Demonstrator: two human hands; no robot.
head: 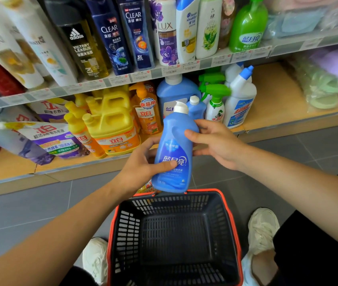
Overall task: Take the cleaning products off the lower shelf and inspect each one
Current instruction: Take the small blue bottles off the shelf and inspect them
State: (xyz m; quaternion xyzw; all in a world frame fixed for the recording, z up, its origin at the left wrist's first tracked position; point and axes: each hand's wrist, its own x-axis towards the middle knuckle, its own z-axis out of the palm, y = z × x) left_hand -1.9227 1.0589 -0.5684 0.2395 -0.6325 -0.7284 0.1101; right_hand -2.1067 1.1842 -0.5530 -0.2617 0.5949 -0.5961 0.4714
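Note:
A blue detergent bottle [174, 153] with a white cap is held upright in front of the lower shelf [271, 100], label toward me. My left hand [143, 164] grips its lower body, thumb across the label. My right hand [215, 141] holds its upper right side, thumb on the front near the neck. On the lower shelf stand yellow jugs [110, 122], an orange pump bottle [147, 112], a large blue bottle [176, 89], a small blue bottle [196, 108], green spray bottles [215, 100] and a white bottle with a blue cap [240, 98].
A dark shopping basket [174, 240] with an orange rim sits on the grey floor between my white shoes, directly below the bottle. Detergent pouches [46, 139] lie at the shelf's left. Shampoo bottles [135, 34] fill the upper shelf. Bagged items [324, 79] are at right.

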